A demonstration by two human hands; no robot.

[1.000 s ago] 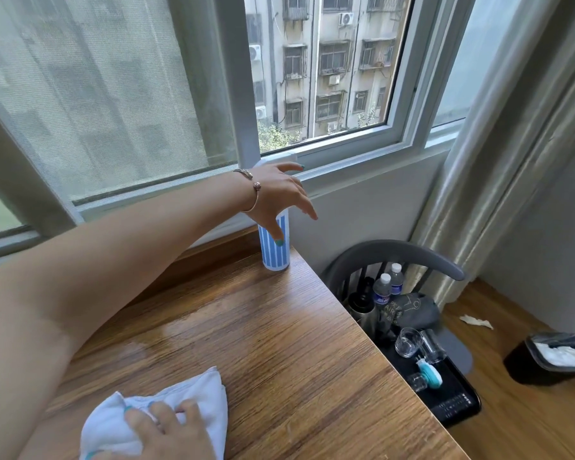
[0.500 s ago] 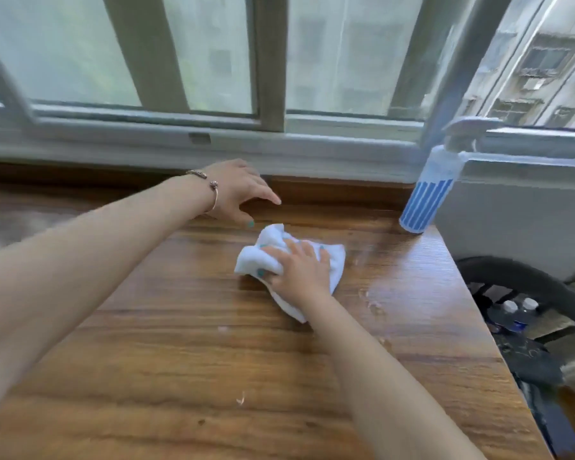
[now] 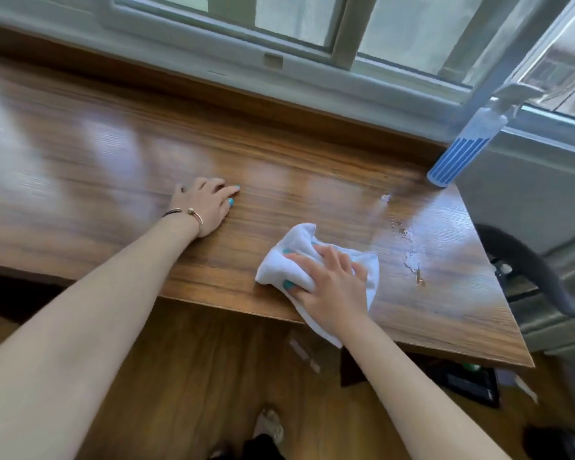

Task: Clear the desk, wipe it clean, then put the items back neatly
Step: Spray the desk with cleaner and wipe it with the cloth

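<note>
The wooden desk [image 3: 80, 154] runs along the window wall. My right hand [image 3: 329, 277] grips a bunched white cloth [image 3: 299, 240] near the desk's front edge, right of centre. My left hand [image 3: 206, 202], with a bracelet on the wrist, rests on the desk to the left of the cloth, fingers lightly curled against the wood. A blue-and-white striped spray bottle [image 3: 458, 154] stands at the desk's back right corner. Drops of liquid [image 3: 409, 257] lie on the wood to the right of the cloth.
A dark chair back [image 3: 531, 270] curves up just past the desk's right end. A black tray [image 3: 468, 383] lies on the floor under the desk's right end. The window sill [image 3: 279, 81] borders the desk's far side. My foot [image 3: 269, 423] shows on the wooden floor below.
Both hands have drawn back from the window side toward the desk's front edge. The cloth has slid with my right hand nearer the edge. The camera has tilted down, showing floor below.
</note>
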